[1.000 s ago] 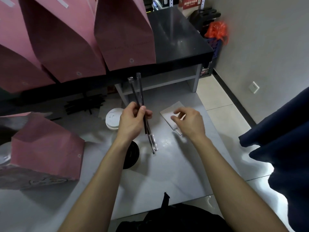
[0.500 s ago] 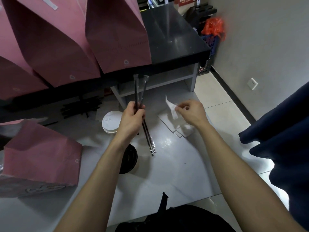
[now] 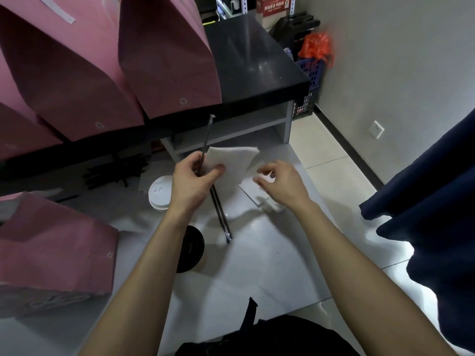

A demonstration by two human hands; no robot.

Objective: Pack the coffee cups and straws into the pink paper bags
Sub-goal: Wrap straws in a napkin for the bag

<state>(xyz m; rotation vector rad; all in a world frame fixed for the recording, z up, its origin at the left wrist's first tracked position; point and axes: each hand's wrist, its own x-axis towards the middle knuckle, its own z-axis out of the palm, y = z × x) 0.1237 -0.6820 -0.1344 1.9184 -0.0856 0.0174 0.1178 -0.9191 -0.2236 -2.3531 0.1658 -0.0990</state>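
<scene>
Centrally, the straws (image 3: 218,209) and a white napkin (image 3: 231,163) are pinched together by the fingers (image 3: 217,169) of the left hand (image 3: 191,182), above the pale surface (image 3: 257,265). The right hand (image 3: 280,186) is held over a stack of napkins (image 3: 253,190), fingers loosely curled and gripping nothing. A black-lidded cup (image 3: 191,249) is partly hidden by the left forearm; white lids (image 3: 160,192) lie beside it. Pink bags (image 3: 164,55) are lined on the dark counter (image 3: 257,65); another bag (image 3: 54,250) lies left.

Lid stack (image 3: 160,192) left of napkins (image 3: 253,188)
</scene>
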